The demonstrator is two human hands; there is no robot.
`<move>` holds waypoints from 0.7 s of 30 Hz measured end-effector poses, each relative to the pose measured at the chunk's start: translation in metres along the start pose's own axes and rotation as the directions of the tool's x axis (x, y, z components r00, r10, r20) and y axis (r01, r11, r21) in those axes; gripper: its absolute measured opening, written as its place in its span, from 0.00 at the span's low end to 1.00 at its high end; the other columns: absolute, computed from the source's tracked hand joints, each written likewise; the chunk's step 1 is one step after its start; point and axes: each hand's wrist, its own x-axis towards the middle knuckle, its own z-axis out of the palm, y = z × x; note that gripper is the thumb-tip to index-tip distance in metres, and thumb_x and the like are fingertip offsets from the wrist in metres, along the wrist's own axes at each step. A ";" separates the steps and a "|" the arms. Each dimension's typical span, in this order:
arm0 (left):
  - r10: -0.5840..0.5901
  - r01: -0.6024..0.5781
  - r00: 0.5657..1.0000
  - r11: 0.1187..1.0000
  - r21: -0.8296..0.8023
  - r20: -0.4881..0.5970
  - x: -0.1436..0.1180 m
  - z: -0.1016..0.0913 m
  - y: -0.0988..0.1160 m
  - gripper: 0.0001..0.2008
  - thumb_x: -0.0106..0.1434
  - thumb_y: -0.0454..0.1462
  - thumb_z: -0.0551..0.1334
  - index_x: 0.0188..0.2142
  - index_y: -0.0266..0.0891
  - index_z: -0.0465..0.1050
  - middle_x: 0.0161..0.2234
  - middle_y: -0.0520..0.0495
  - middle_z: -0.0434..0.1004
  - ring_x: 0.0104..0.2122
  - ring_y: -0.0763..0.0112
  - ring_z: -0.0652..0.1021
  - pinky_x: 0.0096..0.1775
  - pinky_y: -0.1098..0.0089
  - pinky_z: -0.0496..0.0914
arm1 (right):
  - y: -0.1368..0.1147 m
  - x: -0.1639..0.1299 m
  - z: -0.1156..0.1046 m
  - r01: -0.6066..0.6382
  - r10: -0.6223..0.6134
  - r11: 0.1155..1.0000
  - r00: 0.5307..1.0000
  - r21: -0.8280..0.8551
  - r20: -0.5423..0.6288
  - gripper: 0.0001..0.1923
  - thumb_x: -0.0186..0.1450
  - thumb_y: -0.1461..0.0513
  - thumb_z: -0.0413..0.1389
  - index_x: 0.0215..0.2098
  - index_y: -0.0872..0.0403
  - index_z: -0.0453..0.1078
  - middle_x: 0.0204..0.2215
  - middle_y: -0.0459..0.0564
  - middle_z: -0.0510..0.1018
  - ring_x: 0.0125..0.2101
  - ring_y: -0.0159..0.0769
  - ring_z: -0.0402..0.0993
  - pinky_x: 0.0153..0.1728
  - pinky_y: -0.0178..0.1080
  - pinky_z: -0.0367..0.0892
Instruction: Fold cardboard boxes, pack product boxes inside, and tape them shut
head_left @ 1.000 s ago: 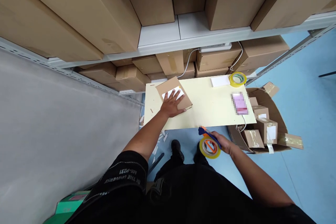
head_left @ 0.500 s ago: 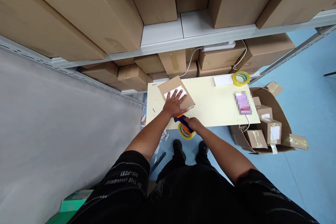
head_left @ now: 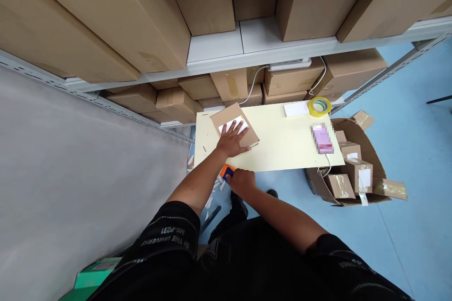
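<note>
Firstly, one small brown carton (head_left: 221, 114), lying at an angle on the left part of a cream board (head_left: 278, 143); a white label (head_left: 229, 121) is on its upper face. One left hand (head_left: 231, 142), palm down, fingers spread, laid over the carton and the lower part of the label, the thumb apart along the near edge. One right hand (head_left: 243, 182), at the board's near edge and just beside the left forearm, fingers curled closed around what appears to be a tape dispenser (head_left: 228, 173), orange and dark blue; most of it is hidden by the hand, and whether it touches the board cannot be told.

Also on the board, far right corner: one roll of yellow tape (head_left: 311, 109), lying flat, with a white flat box (head_left: 295, 109) just beside it. Nearer: one pink item (head_left: 322, 139), blurred out, a white cable (head_left: 328, 163) at its near end.

Right of the board, on the blue floor (head_left: 416, 160): one large open carton (head_left: 375, 153), holding several taped boxes (head_left: 359, 176). Beyond the board: grey shelving (head_left: 215, 49), stacked with brown boxes (head_left: 199, 0) on two levels. Lower left: one green box (head_left: 90, 280).
</note>
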 end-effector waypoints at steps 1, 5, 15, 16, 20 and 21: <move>0.005 -0.005 1.000 1.000 -0.004 0.001 0.000 0.000 -0.001 0.49 0.65 0.65 0.59 0.78 0.50 0.48 0.79 0.46 0.36 0.77 0.44 0.40 0.72 0.40 0.31 | -0.002 -0.002 0.007 0.028 -0.029 0.999 0.999 0.020 0.036 0.29 0.72 0.43 0.51 0.53 0.58 0.78 0.49 0.69 0.83 0.53 0.61 0.79 0.51 0.54 0.69; 0.028 -0.029 0.999 0.999 -0.019 -0.016 -0.002 -0.001 -0.003 0.42 0.71 0.61 0.55 0.77 0.50 0.49 0.79 0.46 0.38 0.77 0.47 0.41 0.72 0.41 0.33 | 0.012 -0.004 0.014 -0.008 -0.020 0.985 0.987 0.175 0.157 0.32 0.70 0.38 0.50 0.43 0.56 0.81 0.45 0.65 0.85 0.50 0.56 0.81 0.47 0.46 0.70; -0.006 0.004 0.997 1.000 -0.029 -0.073 -0.005 0.002 0.002 0.36 0.74 0.55 0.52 0.76 0.49 0.53 0.79 0.46 0.41 0.77 0.49 0.43 0.72 0.41 0.33 | 0.179 -0.021 -0.092 -0.243 0.314 0.882 0.942 0.405 -0.119 0.23 0.72 0.50 0.48 0.37 0.54 0.79 0.33 0.55 0.84 0.36 0.44 0.80 0.35 0.39 0.66; -0.020 0.018 0.998 0.999 -0.030 -0.067 -0.005 0.002 0.004 0.36 0.74 0.55 0.52 0.76 0.49 0.53 0.79 0.46 0.41 0.77 0.49 0.43 0.72 0.41 0.34 | 0.190 -0.023 -0.103 -0.246 0.333 0.889 0.926 0.385 -0.177 0.22 0.72 0.50 0.48 0.39 0.54 0.78 0.35 0.56 0.84 0.38 0.46 0.80 0.37 0.40 0.66; -0.090 0.088 0.995 0.996 -0.030 -0.046 -0.006 0.001 0.013 0.36 0.74 0.55 0.52 0.77 0.50 0.52 0.79 0.45 0.41 0.77 0.48 0.43 0.72 0.39 0.36 | 0.223 -0.011 -0.124 -0.253 0.261 0.964 0.860 0.076 -0.438 0.21 0.71 0.51 0.52 0.49 0.59 0.75 0.40 0.65 0.83 0.45 0.55 0.79 0.49 0.49 0.65; -0.112 0.111 0.993 0.993 -0.030 -0.041 -0.007 0.002 0.016 0.36 0.74 0.56 0.51 0.77 0.49 0.52 0.79 0.45 0.41 0.77 0.48 0.42 0.72 0.39 0.36 | 0.228 -0.004 -0.125 -0.253 0.220 0.968 0.856 -0.008 -0.468 0.22 0.72 0.51 0.52 0.51 0.61 0.74 0.40 0.68 0.82 0.46 0.58 0.79 0.52 0.52 0.64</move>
